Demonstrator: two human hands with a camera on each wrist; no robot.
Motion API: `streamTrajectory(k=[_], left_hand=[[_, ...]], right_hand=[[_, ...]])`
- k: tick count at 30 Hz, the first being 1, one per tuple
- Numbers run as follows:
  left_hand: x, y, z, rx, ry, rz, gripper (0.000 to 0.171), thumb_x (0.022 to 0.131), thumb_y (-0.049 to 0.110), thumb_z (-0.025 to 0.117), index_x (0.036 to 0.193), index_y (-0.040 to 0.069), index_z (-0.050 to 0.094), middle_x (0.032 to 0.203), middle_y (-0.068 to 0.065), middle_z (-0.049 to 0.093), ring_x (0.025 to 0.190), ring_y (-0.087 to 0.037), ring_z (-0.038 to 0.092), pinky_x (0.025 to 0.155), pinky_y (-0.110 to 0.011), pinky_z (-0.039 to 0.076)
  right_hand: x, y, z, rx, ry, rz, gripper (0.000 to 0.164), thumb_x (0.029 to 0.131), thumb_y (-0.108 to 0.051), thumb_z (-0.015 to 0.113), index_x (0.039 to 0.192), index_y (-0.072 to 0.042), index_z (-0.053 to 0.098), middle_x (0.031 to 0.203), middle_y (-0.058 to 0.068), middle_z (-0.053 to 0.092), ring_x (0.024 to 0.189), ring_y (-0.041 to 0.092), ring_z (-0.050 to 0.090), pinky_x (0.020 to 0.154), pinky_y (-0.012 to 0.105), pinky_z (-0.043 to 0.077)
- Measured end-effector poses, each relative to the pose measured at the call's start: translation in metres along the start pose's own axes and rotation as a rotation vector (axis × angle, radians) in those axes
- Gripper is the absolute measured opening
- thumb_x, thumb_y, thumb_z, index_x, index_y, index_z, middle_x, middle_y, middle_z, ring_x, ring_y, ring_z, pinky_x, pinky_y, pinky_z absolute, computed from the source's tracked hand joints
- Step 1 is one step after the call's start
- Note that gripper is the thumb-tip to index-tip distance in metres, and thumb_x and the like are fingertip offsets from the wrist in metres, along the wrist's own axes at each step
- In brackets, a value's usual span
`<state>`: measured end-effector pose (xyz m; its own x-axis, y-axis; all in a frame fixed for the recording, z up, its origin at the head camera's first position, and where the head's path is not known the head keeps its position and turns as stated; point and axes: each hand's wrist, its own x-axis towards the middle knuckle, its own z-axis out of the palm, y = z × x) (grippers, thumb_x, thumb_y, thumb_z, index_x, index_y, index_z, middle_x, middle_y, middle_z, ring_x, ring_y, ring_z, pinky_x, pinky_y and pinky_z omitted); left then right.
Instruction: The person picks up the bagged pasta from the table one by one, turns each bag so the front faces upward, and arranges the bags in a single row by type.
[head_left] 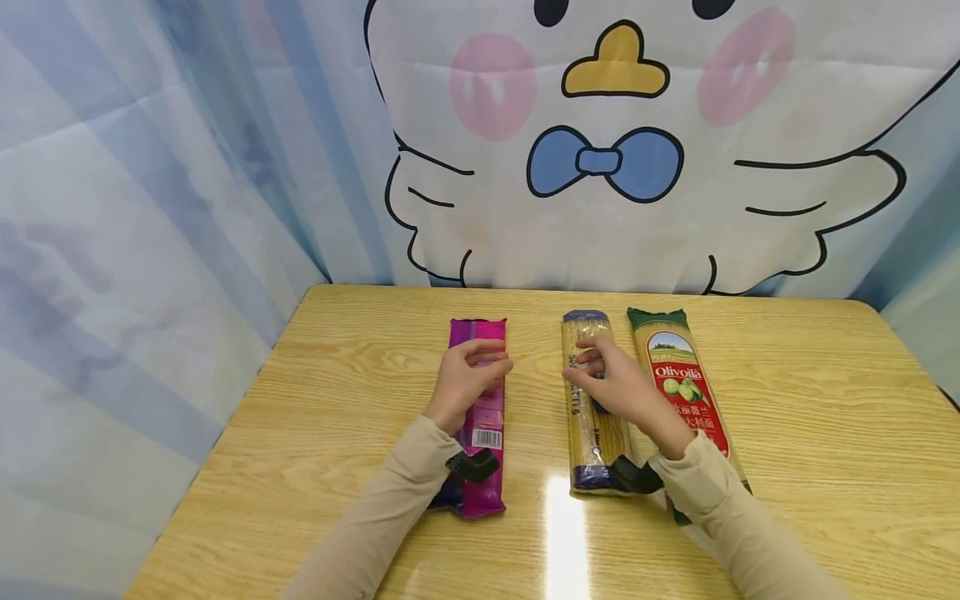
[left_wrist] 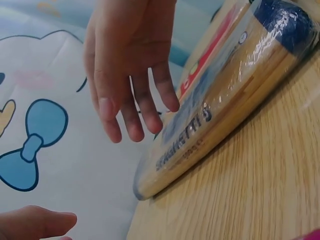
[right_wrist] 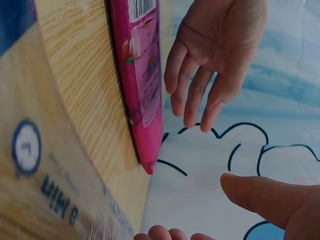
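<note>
My left hand [head_left: 467, 379] hovers above a pink-and-purple packet [head_left: 489, 479] with a barcode label, its fingers loosely bent and holding nothing. Above the clear spaghetti packet [head_left: 588, 442] with dark blue ends hangs my right hand [head_left: 626, 385], fingers relaxed and nothing between them. A second pasta packet, the Olivoilà one [head_left: 678, 367] with a red label and green ends, lies slightly tilted to the right, partly covered by my right forearm. In the right wrist view the pink packet [right_wrist: 142, 85] lies apart from the left hand's fingers.
All the packets lie on a light wooden table [head_left: 360, 367]. Behind it hangs a curtain [head_left: 600, 233] printed with a white cartoon bird. A dark blue packet end [head_left: 447, 496] shows beside the pink packet, under my left wrist.
</note>
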<state>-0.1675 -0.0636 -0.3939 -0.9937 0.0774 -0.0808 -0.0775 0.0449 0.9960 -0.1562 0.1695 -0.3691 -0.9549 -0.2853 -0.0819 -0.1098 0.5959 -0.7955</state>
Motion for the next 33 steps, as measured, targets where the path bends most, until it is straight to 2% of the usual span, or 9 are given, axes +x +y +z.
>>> streamTrajectory(k=[2,7,13,15,19,25,33], left_hand=[[0.000,-0.001,-0.004,-0.007,0.012,0.005,0.036,0.088,0.004,0.072,0.123,-0.004,0.065,0.114,-0.023,0.069,0.089,-0.033,0.072,0.073,-0.039,0.063],[0.001,-0.001,-0.014,-0.029,0.026,0.025,0.037,0.088,0.002,0.072,0.123,-0.007,0.063,0.114,-0.025,0.069,0.097,-0.035,0.071,0.082,-0.043,0.062],[-0.001,0.000,-0.028,-0.024,0.051,0.024,0.040,0.088,0.002,0.071,0.127,-0.006,0.062,0.120,-0.027,0.066,0.093,-0.021,0.070,0.083,-0.041,0.062],[-0.001,0.000,-0.032,-0.026,0.061,0.025,0.041,0.089,0.001,0.071,0.127,-0.007,0.061,0.120,-0.028,0.065,0.092,-0.021,0.070,0.083,-0.042,0.062],[-0.001,-0.001,-0.040,-0.021,0.086,0.016,0.041,0.089,0.000,0.070,0.127,-0.007,0.061,0.119,-0.027,0.065,0.092,-0.022,0.070,0.084,-0.043,0.062],[-0.001,-0.005,-0.053,0.002,0.117,-0.022,0.042,0.087,0.002,0.072,0.128,-0.003,0.063,0.120,-0.024,0.067,0.094,-0.017,0.069,0.085,-0.040,0.062],[-0.005,-0.008,-0.067,0.015,0.132,-0.057,0.043,0.089,0.004,0.071,0.131,-0.002,0.061,0.124,-0.025,0.064,0.100,-0.025,0.068,0.089,-0.044,0.060]], right_hand=[[0.001,-0.002,0.003,0.006,-0.005,0.001,0.057,0.101,-0.026,0.060,0.143,0.006,0.039,0.133,0.028,0.053,0.118,0.039,0.057,0.092,0.051,0.054],[0.004,-0.005,0.010,0.045,-0.019,-0.003,0.056,0.100,-0.023,0.060,0.143,0.006,0.039,0.135,0.029,0.051,0.119,0.040,0.056,0.092,0.050,0.055],[0.007,-0.008,0.019,0.069,-0.034,0.000,0.057,0.100,-0.024,0.060,0.143,0.006,0.038,0.136,0.029,0.050,0.121,0.040,0.054,0.093,0.049,0.055],[0.008,-0.009,0.022,0.069,-0.038,-0.004,0.057,0.100,-0.024,0.061,0.143,0.006,0.038,0.135,0.029,0.051,0.120,0.040,0.055,0.093,0.049,0.055],[0.009,-0.011,0.026,0.066,-0.040,-0.015,0.056,0.100,-0.023,0.061,0.142,0.007,0.039,0.134,0.029,0.052,0.118,0.040,0.056,0.092,0.048,0.056],[0.013,-0.012,0.035,0.065,-0.051,-0.024,0.056,0.099,-0.025,0.061,0.141,0.006,0.040,0.133,0.028,0.053,0.118,0.040,0.057,0.092,0.048,0.056],[0.020,-0.015,0.047,0.101,-0.077,-0.013,0.055,0.099,-0.022,0.062,0.141,0.007,0.040,0.132,0.028,0.054,0.119,0.040,0.056,0.092,0.047,0.056]])
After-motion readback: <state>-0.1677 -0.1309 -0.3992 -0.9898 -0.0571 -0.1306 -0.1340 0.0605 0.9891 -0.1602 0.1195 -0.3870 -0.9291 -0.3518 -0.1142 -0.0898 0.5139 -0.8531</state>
